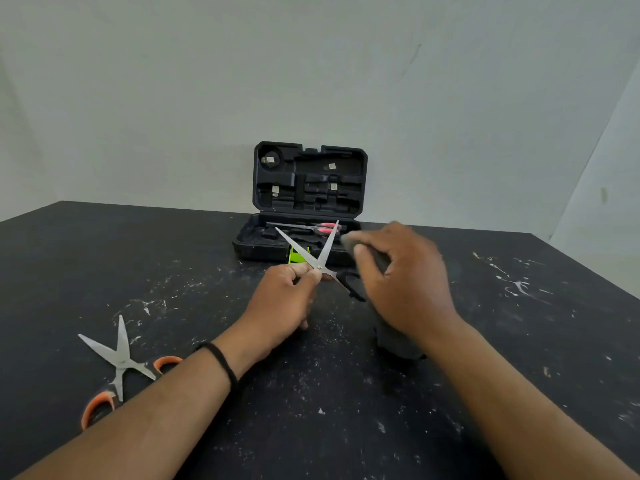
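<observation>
Nearest, beside the left forearm: orange-handled scissors (121,358), blades spread, flat on the black table (311,427). Farther in, left hand (284,299) pinching the black-handled scissors (320,268) at the pivot, blades wide apart and pointing up and away, held above the table. Just right of them, right hand (405,282) curled round a grey object (348,239) (blurred, kind unclear), close to the right blade. Behind, open tool case (308,188) with pink-handled scissors (322,229) inside.

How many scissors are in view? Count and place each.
3: black-handled scissors in the left hand; orange-handled scissors on the table, left; pink-handled scissors in the open case.
</observation>
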